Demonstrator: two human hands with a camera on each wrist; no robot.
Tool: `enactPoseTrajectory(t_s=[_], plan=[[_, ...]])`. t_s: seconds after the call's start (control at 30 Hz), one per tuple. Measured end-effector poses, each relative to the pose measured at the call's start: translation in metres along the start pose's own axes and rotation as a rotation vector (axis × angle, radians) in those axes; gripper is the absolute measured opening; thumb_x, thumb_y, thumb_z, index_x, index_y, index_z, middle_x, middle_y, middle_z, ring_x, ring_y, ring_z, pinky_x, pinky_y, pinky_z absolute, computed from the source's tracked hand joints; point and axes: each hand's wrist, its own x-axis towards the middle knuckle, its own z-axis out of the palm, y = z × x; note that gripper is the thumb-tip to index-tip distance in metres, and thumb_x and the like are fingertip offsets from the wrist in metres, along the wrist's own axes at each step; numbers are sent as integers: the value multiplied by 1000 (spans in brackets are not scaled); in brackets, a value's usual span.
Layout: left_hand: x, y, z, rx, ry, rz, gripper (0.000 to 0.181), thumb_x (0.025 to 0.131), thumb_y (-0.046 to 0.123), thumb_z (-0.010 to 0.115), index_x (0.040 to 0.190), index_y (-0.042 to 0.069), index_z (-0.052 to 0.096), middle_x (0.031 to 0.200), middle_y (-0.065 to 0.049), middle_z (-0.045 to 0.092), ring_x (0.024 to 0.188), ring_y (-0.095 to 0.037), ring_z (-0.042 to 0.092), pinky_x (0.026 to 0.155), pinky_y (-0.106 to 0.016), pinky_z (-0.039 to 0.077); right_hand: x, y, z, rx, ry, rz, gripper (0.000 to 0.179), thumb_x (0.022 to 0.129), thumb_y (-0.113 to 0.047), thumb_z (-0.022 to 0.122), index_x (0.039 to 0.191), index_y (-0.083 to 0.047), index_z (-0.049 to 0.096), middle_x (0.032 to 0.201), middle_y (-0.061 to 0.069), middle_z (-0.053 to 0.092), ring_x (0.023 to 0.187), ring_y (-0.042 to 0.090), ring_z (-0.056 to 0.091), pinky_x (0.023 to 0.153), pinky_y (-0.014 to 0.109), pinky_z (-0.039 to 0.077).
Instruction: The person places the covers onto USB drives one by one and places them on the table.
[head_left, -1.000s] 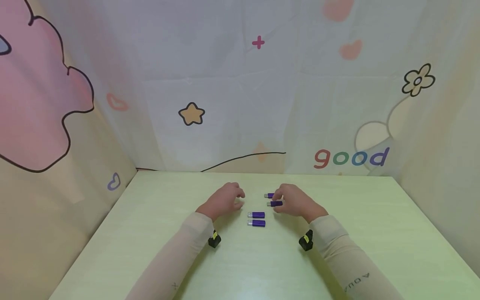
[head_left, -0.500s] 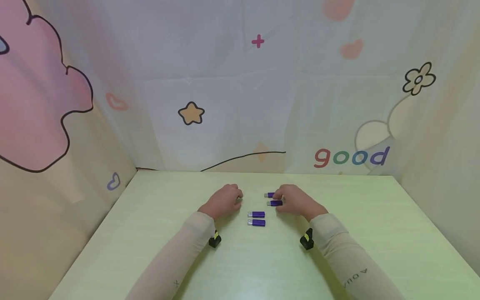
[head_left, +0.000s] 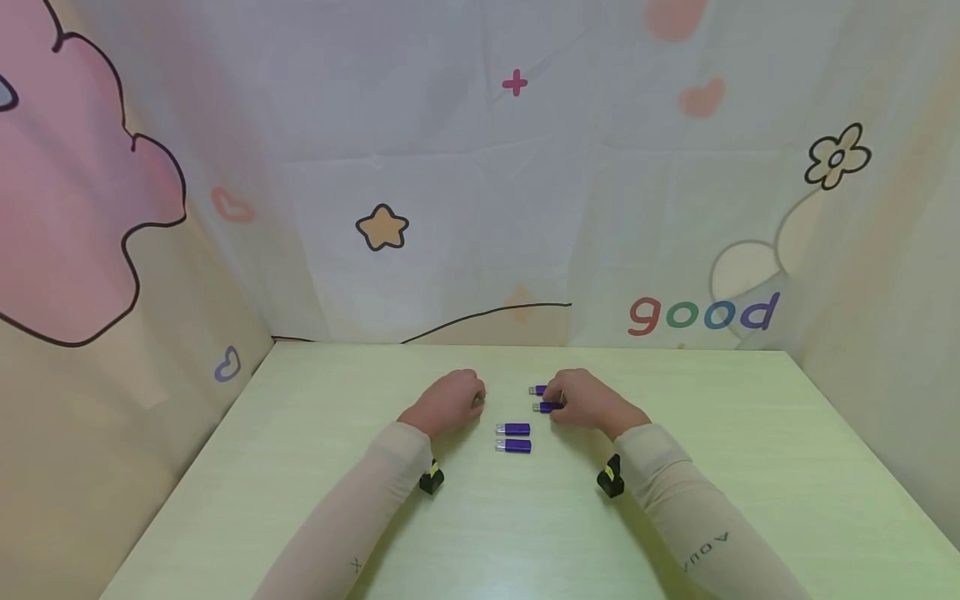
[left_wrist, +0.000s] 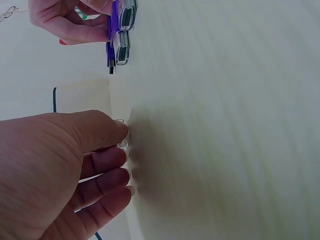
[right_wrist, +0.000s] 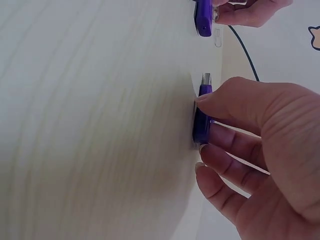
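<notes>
My left hand [head_left: 448,402] is low over the table, left of the purple USB sticks. Its thumb and fingertips pinch a small clear cap [left_wrist: 123,142], mostly covered by the thumb. On the other side, my right hand [head_left: 588,400] pinches a purple USB stick [right_wrist: 202,120] between thumb and fingers, its bare metal plug pointing left toward the other hand. Just behind that one lies another USB stick [head_left: 537,390], partly hidden by the right hand. Nearer me, two USB sticks with clear caps, an upper one [head_left: 513,429] and a lower one [head_left: 513,446], lie side by side.
The pale green table [head_left: 510,533] runs back to a printed curtain [head_left: 465,208] with more cloth at both sides. Another clear cap [right_wrist: 218,38] shows near the left fingers in the right wrist view. Each wrist wears a small black camera.
My left fingers have drawn together into a pinch. The right hand has tightened on its USB stick and shifted very slightly left; the two capped sticks lie where they were.
</notes>
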Motion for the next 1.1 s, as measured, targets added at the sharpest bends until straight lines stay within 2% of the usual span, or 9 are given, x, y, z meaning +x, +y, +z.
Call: enactPoseTrajectory(t_s=[0.13,0.23,0.4,0.57,0.67,0.8,0.93,1.1], plan=[[1,-1,0,11,2,4,9,95,11,70,98,7,77,95,-4,70,86,-15,63,88,-33,57,2,0,1,-12,-14,1,12,88,-7,76,100,-6,78,98,3,67,87,17,56,87,38,53],[2,-2,-1,16,-2,10,9,94,10,69,89,8,75,86,-1,68,78,-13,56,81,-30,55,3,0,2,-8,-29,27,10,89,-8,76,98,-8,78,95,2,67,86,17,54,85,36,52],[3,-1,-3,26,-31,17,24,94,7,65,71,13,63,71,4,52,68,-11,41,68,-26,42,5,-2,2,11,-59,82,12,88,-9,77,101,-9,77,97,2,70,87,17,57,91,38,55],[2,-1,-5,-6,-43,-2,33,91,2,64,64,16,51,68,4,42,66,-11,37,64,-25,35,4,-6,0,45,-84,130,12,87,-10,80,98,-10,77,93,1,70,86,18,59,92,39,56],[0,-1,-6,-43,-49,-18,30,88,0,64,64,16,52,69,3,44,67,-11,39,64,-26,36,2,-6,0,43,-85,134,10,85,-11,81,94,-12,77,89,0,69,85,18,59,89,37,55],[-2,-1,-8,-100,-62,-40,19,85,0,65,72,12,60,74,2,52,71,-13,45,68,-28,41,2,-5,0,33,-85,117,10,84,-12,83,90,-13,76,85,-1,67,83,17,58,84,35,54],[-4,-2,-9,-133,-79,-61,12,86,1,67,80,11,64,80,1,58,77,-14,50,73,-29,45,2,-3,2,38,-74,101,11,83,-12,83,90,-13,75,86,-1,67,83,18,58,84,35,54],[-6,-5,-10,-134,-98,-37,5,89,5,67,86,8,66,82,1,58,78,-15,51,74,-29,47,2,-1,2,44,-49,71,13,82,-11,83,90,-13,73,87,-1,67,83,17,57,84,35,54]])
